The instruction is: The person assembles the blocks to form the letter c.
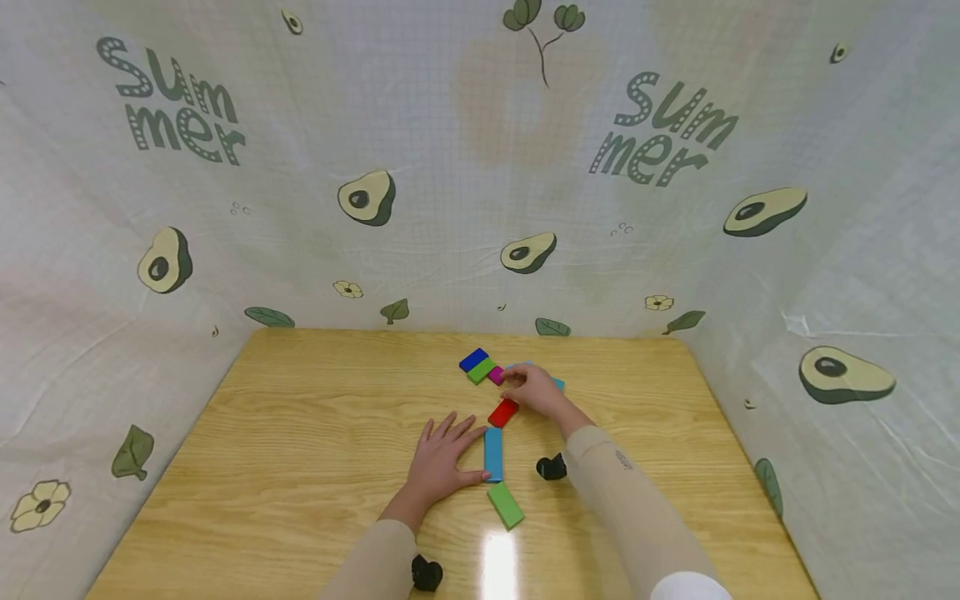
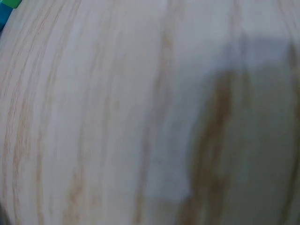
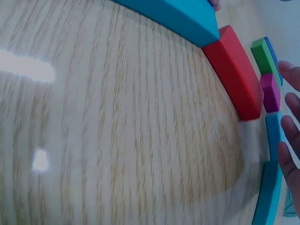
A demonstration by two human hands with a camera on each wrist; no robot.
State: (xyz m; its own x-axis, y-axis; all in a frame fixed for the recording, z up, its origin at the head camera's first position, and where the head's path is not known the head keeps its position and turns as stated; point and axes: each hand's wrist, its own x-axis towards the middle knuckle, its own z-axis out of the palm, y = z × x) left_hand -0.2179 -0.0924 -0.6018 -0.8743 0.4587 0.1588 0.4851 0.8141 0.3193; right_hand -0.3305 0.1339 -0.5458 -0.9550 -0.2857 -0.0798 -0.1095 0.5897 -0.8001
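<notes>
My left hand [image 1: 438, 462] lies on the table with fingers spread, index fingertip and thumb touching the two ends of a long blue block [image 1: 492, 454]. A green block [image 1: 506, 506] lies at that block's near end, and a red block [image 1: 503, 412] is off its far end. Fingers loosely bent, my right hand [image 1: 532, 390] hovers by a small magenta block [image 1: 497, 376]; nothing shows between its fingertips. In the right wrist view, light blue blocks [image 3: 274, 136] [image 3: 267, 192] run on from the magenta one, partly behind the fingers. The left wrist view shows mostly bare wood.
A dark blue block [image 1: 474, 360] and another green block [image 1: 481, 372] lie side by side left of the magenta one. Behind the wooden table [image 1: 315, 417] hangs a printed cloth [image 1: 442, 283], which also covers both sides. Black devices [image 1: 551, 467] sit at the wrists.
</notes>
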